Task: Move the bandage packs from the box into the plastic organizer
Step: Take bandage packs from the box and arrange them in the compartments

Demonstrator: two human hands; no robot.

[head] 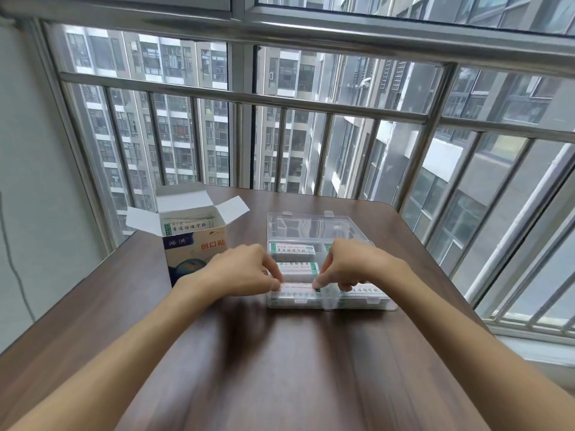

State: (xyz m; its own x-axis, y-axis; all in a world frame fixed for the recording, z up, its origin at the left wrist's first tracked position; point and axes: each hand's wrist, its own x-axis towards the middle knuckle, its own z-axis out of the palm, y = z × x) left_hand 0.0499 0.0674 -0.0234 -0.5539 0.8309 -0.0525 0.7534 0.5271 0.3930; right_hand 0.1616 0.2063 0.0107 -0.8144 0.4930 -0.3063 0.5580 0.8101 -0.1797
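Open bandage box [195,244] upright, packs inside, clear organizer [314,225] beside, packs [294,247] in compartments

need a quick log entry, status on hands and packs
Left hand and right hand pinch one white bandage pack over clear plastic organizer near-left compartment. Open cardboard box holds more. Nothing blocking.

Soft, even daylight comes through the window [311,144] beyond the table's far edge. The table [280,368] carries a pale sheen and a smeared shadow near its middle, perhaps motion blur. Wide-angle distortion bends the railing [342,104] toward the picture's edges. Print on the packs looks soft.
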